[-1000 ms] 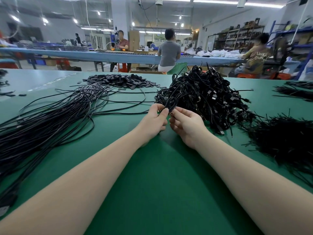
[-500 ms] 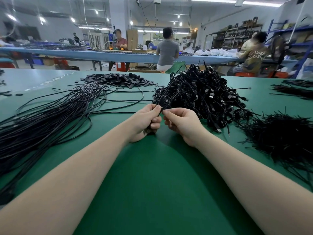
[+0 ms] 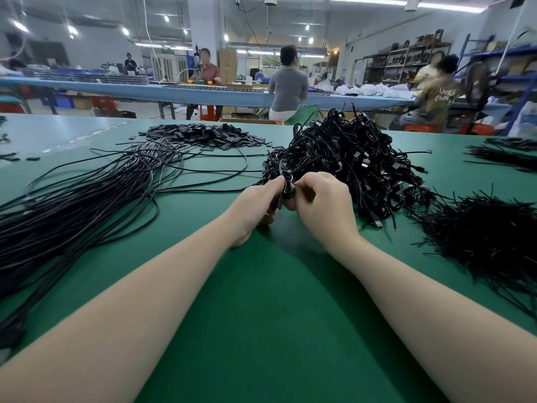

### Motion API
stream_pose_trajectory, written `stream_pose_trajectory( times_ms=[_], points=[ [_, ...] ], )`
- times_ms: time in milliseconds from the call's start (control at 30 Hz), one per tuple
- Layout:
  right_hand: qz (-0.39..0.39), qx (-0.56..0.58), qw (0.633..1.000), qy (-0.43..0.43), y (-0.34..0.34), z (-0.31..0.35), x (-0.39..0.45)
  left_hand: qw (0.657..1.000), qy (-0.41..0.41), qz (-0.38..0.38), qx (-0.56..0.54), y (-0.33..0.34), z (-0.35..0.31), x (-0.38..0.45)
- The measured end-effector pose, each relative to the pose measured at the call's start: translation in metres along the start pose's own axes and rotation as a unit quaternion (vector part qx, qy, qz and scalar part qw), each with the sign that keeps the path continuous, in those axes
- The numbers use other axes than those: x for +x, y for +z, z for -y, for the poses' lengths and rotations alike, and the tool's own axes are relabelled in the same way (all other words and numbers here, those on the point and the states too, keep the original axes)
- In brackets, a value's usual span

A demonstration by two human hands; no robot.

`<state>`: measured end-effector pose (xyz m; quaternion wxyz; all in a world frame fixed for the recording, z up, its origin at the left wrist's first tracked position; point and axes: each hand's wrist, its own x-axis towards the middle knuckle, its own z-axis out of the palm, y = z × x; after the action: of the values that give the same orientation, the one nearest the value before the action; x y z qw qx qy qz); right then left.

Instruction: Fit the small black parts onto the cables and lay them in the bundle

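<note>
Currently, both hands are pinching one looped cable (image 3: 287, 187) — left hand (image 3: 255, 203) and right hand (image 3: 322, 205) are meeting fingertip to fingertip. Just beyond the grip, the fitted bundle (image 3: 351, 164) is piling high. Left of the grip, unfitted cables (image 3: 87, 196) are waiting; farther out, loose black parts (image 3: 209, 135) are remaining — much work left.

head cam | faces forward-down over green table (image 3: 261, 301) | hands (image 3: 287, 205) near, centre
</note>
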<state>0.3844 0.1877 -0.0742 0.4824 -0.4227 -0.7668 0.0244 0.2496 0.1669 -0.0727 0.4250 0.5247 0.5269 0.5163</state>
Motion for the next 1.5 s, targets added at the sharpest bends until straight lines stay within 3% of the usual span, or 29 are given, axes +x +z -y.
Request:
stream_pose_trajectory(
  times_ms=[233,533,700,1000,1167,1500],
  points=[
    [0.035,-0.052,0.997,-0.036,0.002,0.006,-0.003,0.994,0.06,-0.047,-0.075,-0.003,0.003,-0.002],
    [0.025,-0.04,0.997,-0.052,0.0,0.009,-0.003,0.993,0.038,-0.029,-0.103,-0.004,0.005,0.001],
    [0.025,-0.039,0.998,-0.052,-0.003,0.005,-0.002,0.993,-0.011,0.034,-0.112,-0.008,0.004,0.0],
    [-0.008,0.024,0.997,-0.067,-0.003,0.002,-0.002,0.996,0.061,0.021,-0.067,-0.01,0.013,0.002],
    [-0.03,0.018,0.995,-0.095,-0.002,0.004,-0.001,0.995,0.017,-0.016,-0.1,-0.006,0.009,0.004],
    [-0.025,-0.019,0.987,-0.156,0.002,0.01,-0.005,0.982,-0.001,0.005,-0.188,-0.016,0.006,0.001]
  ],
)
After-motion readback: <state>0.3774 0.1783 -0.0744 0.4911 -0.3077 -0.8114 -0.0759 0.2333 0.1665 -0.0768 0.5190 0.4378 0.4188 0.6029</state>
